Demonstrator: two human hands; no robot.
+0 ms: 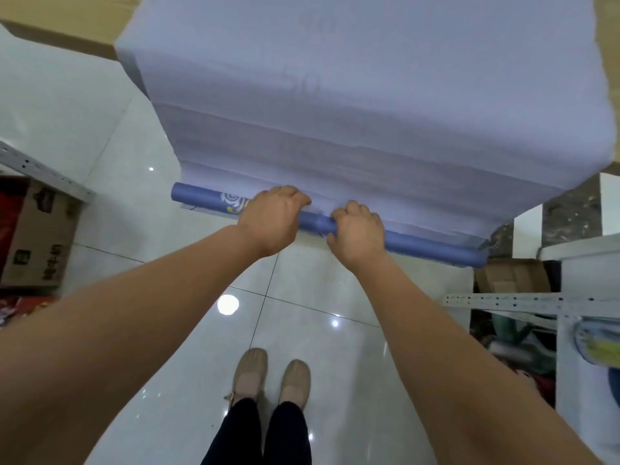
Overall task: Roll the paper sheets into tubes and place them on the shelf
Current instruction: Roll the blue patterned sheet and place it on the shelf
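Fingers of left hand and right hand curled, gripping blue paper roll (sheet partly rolled).

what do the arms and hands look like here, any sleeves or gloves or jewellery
The left forearm and right forearm are bare, with no sleeve in view. The left hand and right hand wear no gloves, and no watch, band or ring shows. Below are dark trousers and tan flat shoes.

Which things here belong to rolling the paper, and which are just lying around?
Job: half-rolled blue paper tube; stack of large pale paper sheets; left hand and right hand, both gripping the tube; white slotted metal shelf rail, likely.
Lying about: brown printed cardboard box; brown cardboard piece.
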